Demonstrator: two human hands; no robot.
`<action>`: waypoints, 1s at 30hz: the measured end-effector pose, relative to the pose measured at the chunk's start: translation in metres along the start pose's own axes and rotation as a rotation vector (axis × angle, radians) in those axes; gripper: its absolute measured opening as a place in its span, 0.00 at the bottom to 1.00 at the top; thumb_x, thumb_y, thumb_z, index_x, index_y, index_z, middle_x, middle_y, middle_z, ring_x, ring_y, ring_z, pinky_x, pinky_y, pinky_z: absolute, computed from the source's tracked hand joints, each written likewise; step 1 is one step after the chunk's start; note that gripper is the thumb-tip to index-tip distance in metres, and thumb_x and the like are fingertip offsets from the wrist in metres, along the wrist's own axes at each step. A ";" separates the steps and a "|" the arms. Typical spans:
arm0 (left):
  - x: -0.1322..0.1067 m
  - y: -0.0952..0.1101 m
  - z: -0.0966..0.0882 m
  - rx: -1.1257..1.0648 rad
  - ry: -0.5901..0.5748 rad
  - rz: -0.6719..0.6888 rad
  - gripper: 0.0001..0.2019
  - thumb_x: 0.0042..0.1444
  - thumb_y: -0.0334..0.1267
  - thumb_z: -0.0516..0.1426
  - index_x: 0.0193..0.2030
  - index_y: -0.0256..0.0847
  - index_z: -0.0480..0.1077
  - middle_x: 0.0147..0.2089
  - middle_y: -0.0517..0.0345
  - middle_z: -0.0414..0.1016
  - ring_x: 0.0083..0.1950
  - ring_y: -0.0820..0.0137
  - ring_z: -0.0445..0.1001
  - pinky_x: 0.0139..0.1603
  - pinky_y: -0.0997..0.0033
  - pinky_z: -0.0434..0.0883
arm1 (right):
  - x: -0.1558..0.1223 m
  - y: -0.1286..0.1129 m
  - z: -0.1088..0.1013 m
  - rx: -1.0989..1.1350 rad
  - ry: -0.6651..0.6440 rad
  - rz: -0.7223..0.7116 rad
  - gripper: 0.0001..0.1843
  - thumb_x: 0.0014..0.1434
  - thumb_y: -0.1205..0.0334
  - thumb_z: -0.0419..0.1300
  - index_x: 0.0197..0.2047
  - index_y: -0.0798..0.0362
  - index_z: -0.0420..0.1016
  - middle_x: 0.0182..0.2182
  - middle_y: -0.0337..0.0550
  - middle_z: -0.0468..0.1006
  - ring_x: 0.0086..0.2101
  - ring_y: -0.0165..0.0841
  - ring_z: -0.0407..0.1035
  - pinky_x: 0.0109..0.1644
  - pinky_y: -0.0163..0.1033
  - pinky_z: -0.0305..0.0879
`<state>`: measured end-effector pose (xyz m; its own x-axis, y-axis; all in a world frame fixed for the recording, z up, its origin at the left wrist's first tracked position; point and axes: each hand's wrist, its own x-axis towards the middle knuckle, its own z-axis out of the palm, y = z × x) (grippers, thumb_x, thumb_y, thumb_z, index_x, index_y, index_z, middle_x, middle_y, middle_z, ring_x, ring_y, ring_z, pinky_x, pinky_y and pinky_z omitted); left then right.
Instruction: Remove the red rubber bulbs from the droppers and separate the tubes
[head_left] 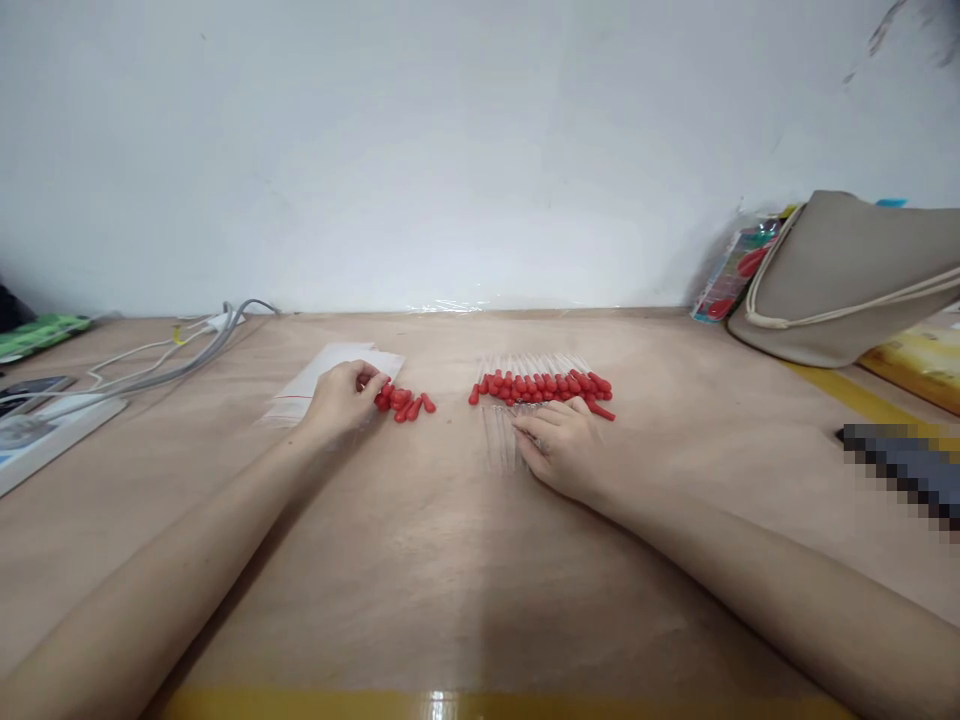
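A pale wall (480,150) fills the far side of my view, and the brown-covered table (420,560) runs from it towards me. With twelve o'clock straight ahead of my body, a grey-beige bag (840,270) slumps between one and two (a dark object (900,470) near two is blurred into squares, so I can't name it). At eleven lies a pile of white packets (307,370). Between twelve and one sits a tight row of red-bulbed droppers (540,384), their clear stems pointing at the wall.

My right hand (566,440), fingers bent and almost together, rests at twelve to half past on the clear tubes (495,440), which lie just my side of the red row; I can't tell whether it grips one. My left hand (346,392), at eleven, has thumb and forefinger curled nearly closed against the loose red bulbs (401,400), heaped between eleven and twelve; whether one is pinched there, I can't tell.
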<state>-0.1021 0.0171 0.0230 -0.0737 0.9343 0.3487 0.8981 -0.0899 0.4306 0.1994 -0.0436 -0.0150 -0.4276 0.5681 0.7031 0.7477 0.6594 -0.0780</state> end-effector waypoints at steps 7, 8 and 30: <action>0.002 -0.001 -0.005 0.062 0.075 0.048 0.17 0.56 0.48 0.47 0.31 0.39 0.70 0.30 0.55 0.71 0.31 0.67 0.68 0.33 0.68 0.63 | 0.003 -0.010 -0.006 0.074 -0.192 0.059 0.14 0.54 0.50 0.58 0.34 0.52 0.76 0.28 0.41 0.75 0.33 0.33 0.64 0.38 0.40 0.48; 0.001 -0.001 -0.005 0.069 0.090 0.064 0.17 0.56 0.48 0.47 0.32 0.39 0.70 0.31 0.54 0.71 0.32 0.66 0.68 0.34 0.67 0.63 | 0.004 -0.011 -0.007 0.068 -0.220 0.055 0.16 0.53 0.48 0.58 0.34 0.52 0.76 0.29 0.42 0.75 0.33 0.33 0.63 0.39 0.40 0.48; -0.018 0.092 0.065 0.278 0.104 0.455 0.15 0.53 0.45 0.52 0.23 0.38 0.71 0.37 0.48 0.70 0.43 0.55 0.64 0.42 0.51 0.56 | -0.010 0.012 -0.009 0.050 0.025 0.157 0.11 0.56 0.57 0.56 0.34 0.53 0.77 0.23 0.40 0.70 0.29 0.31 0.61 0.37 0.39 0.50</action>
<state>0.0102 0.0143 0.0028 0.3190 0.7821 0.5352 0.9293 -0.3690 -0.0147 0.2172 -0.0461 -0.0165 -0.2942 0.6538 0.6972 0.7780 0.5875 -0.2226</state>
